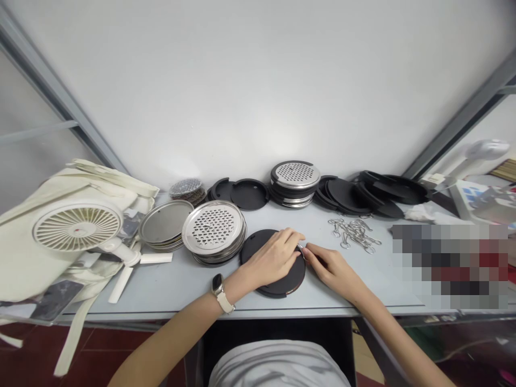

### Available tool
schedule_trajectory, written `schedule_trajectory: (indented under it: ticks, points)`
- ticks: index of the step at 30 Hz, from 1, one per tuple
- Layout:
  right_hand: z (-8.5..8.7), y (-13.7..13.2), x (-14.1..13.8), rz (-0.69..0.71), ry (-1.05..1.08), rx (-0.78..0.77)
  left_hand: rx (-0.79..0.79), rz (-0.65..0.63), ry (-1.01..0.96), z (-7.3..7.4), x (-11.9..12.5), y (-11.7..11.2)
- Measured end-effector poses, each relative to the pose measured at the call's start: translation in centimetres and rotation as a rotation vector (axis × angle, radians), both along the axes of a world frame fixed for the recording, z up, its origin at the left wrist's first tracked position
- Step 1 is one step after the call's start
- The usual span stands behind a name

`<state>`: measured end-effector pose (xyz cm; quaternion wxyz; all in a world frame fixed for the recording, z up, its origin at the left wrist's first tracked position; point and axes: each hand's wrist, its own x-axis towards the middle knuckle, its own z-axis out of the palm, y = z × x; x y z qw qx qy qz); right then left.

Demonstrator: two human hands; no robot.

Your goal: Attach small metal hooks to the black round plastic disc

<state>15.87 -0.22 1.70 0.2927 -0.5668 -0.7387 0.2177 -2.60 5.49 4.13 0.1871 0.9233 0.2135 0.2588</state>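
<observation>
A black round disc (258, 269) with a partly raised rim lies flat on the table in front of me. My left hand (278, 255) rests across it, fingers bent over its right side and holding it down. At the disc's right edge my right hand (328, 271) is closed in a pinch on a small metal wire clip (300, 248), mostly covered by fingers. It looks like those in the pile of looped wire clips (352, 234) to the right. Left of the disc stands a stack of perforated metal grater discs (213, 228).
Plain metal discs (165, 223) are stacked at the left, near a white fan (78, 228) and a cream apron-like cloth (32, 258). Along the wall stand a grater-topped stack (296, 174), black round trays (250, 194) and more black parts (346, 194). A blurred patch (455, 266) covers the right.
</observation>
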Motion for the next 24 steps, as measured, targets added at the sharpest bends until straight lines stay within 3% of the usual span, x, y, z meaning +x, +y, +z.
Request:
schedule_trajectory:
  ticks: [24]
  points:
    - [0.13, -0.12, 0.18, 0.001, 0.024, -0.021, 0.028, -0.005, 0.026, 0.14, 0.09, 0.02]
